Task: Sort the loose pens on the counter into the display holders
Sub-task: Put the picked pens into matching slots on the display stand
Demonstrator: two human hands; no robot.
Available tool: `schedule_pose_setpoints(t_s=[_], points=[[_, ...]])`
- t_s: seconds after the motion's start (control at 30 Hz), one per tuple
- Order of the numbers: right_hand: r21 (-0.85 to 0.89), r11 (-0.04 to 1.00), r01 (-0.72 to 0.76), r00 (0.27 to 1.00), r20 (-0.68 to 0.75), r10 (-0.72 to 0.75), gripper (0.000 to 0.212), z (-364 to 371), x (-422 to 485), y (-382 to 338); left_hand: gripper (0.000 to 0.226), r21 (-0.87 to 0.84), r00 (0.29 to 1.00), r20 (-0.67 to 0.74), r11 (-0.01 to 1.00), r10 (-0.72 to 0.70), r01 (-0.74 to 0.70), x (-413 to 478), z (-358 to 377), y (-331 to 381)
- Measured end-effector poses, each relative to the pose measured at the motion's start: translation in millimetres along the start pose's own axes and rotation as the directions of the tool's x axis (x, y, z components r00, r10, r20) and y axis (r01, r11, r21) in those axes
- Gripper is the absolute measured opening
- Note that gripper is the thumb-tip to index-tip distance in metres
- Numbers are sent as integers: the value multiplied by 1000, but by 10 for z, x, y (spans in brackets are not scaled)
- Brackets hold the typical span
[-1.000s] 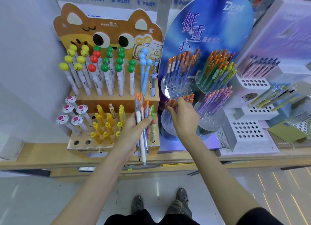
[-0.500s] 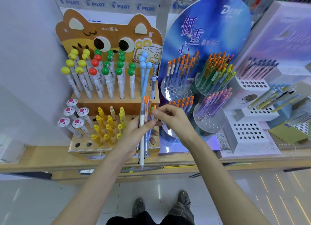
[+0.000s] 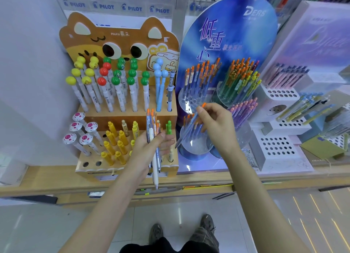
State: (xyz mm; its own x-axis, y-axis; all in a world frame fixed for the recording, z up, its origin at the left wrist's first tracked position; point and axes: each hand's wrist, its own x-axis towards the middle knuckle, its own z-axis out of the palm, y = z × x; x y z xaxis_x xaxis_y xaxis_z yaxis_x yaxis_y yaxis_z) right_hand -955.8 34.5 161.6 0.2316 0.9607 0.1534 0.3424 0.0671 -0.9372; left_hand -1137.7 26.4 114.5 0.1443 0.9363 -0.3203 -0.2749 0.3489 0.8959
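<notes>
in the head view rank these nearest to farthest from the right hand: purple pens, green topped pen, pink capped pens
1. purple pens: just right of the right hand.
2. green topped pen: to its left, in the wooden holder.
3. pink capped pens: far left end of that holder.

Definitely looked like a stationery shop. Spotted a cat-faced cardboard stand [image 3: 121, 37] packed with ball-topped novelty pens [image 3: 106, 86], all upright in drilled holes. Noticed a blue DERS promo board [image 3: 236, 29] right beside it, with clear round holders [image 3: 186, 101] full of orange-capped pens [image 3: 198, 78] grouped by colour. Also caught a strip of PILOT labels [image 3: 106, 6] on the shelf behind, plus white perforated racks [image 3: 277, 145] off to the right. Found all of it lined up on a long wooden counter [image 3: 37, 174] over a shiny tiled floor [image 3: 47, 230].
</notes>
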Motion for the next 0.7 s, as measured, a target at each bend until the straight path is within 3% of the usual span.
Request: schedule_pose_setpoints(t_s=[0.07, 0.2, 0.53, 0.7], points=[[-138, 988, 74, 997, 4, -74, 14, -18, 30, 21, 20, 4, 1000, 3, 1000, -3, 3, 4, 3, -7], [-359, 911, 204, 975, 155, -158, 11, 46, 13, 163, 15, -3, 1000, 20, 1000, 6, -6, 4, 28, -2], [-377, 889, 261, 957, 224, -186, 17, 7, -14, 334, 20, -45, 1000, -3, 999, 4, -4, 4, 12, 23], [-386, 888, 249, 958, 230, -169, 19, -105, -79, 391, 11, -51, 1000, 5, 999, 2, -1, -3, 33, 12]])
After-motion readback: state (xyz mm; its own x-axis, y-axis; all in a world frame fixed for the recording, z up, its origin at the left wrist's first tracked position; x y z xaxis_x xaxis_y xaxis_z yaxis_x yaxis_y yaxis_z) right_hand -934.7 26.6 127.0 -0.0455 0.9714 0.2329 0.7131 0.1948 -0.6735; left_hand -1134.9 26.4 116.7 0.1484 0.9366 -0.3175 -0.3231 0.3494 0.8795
